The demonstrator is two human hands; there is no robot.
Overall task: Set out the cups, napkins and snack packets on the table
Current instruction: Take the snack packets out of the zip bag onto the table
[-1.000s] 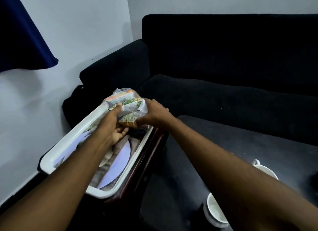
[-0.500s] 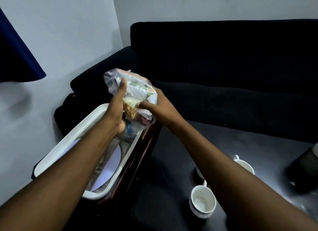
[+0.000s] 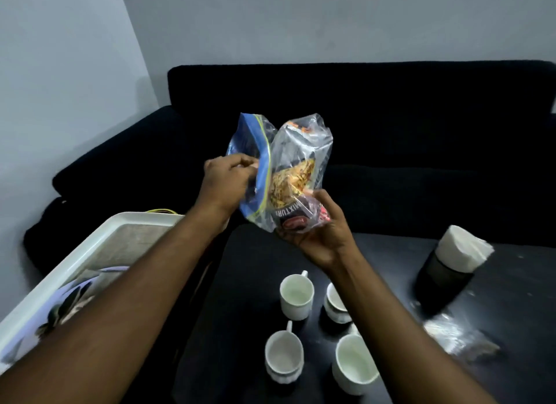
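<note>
Two snack packets are in the air above the black table's (image 3: 246, 283) far left edge. My left hand (image 3: 228, 181) pinches a clear packet with a blue side (image 3: 255, 157). My right hand (image 3: 319, 232) grips from below a clear packet of yellow mixture (image 3: 301, 175) with a dark label. Several white cups stand on the table below my right arm, among them one (image 3: 296, 295) near the middle and one (image 3: 284, 358) at the front. A stack of white napkins (image 3: 460, 250) sits in a dark holder at the right.
A white tray (image 3: 90, 253) with a plate and cloth in it stands at the left on a wooden stand beside the table. A black sofa (image 3: 391, 118) runs behind the table. A crumpled clear wrapper (image 3: 457, 337) lies on the table at the right.
Both hands lifted the snack packets out of the white tray and carried them rightward over the table. The view turned right, so the cups and napkins now show.
</note>
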